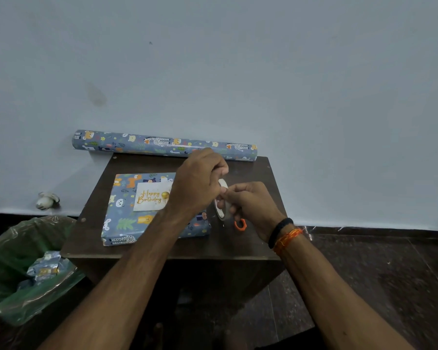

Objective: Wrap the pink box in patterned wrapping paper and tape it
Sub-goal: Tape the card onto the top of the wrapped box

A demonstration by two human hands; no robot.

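Note:
A box wrapped in blue animal-patterned paper (127,221) lies on the small dark table (162,248), with a white "Happy Birthday" card (151,197) on top. Just right of the box, my right hand (250,205) grips a roll of clear tape (221,198) held upright above the table. My left hand (200,183) is over the box's right part, its fingers pinched at the top of the roll, seemingly on the tape's end. The pink of the box is hidden by the paper.
A roll of the same wrapping paper (162,145) lies along the table's back edge against the wall. Orange scissor handles (240,224) peek out under my right hand. A bin with a green bag (23,269) holding paper scraps stands left of the table.

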